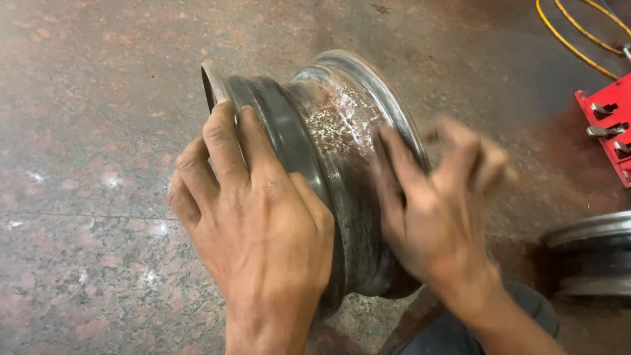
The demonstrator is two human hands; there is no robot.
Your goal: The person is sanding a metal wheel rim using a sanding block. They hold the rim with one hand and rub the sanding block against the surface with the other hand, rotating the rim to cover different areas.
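A bare metal wheel rim stands on its edge on the speckled stone floor, its barrel dark and scuffed with a shiny scraped patch on top. My left hand lies over the rim's left flange, fingers curled over its edge and gripping it. My right hand is blurred with motion and presses against the right side of the barrel, fingers spread; whether it holds anything I cannot tell.
A second metal rim lies at the right edge. A red tool tray with metal pieces sits at the upper right, with yellow cable beyond it. A dark trouser leg shows at the bottom.
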